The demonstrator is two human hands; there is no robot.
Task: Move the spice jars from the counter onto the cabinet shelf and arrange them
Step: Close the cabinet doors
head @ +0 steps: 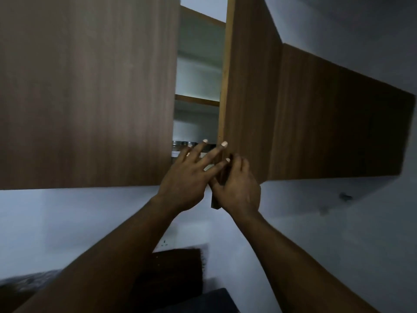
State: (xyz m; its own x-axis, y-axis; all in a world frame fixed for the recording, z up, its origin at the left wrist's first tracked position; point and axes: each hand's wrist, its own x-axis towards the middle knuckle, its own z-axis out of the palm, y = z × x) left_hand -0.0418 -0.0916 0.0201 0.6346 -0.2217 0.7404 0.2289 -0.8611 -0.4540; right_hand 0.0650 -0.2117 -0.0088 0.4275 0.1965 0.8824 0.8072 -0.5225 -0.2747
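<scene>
At one open cabinet door (248, 86), two hands: left hand (187, 177), right hand (237, 188).

No text, label, brand, number or sign can be read anywhere here.

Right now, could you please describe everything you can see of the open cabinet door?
The open cabinet door is a flat slab of brown wood-grain laminate with a lighter wooden edge band facing the camera. It is swung partway out, seen nearly edge-on, hanging upright. The right hand curls around its lower edge; the left hand is spread just beside it, fingers reaching toward the gap. No handle is visible.
</scene>
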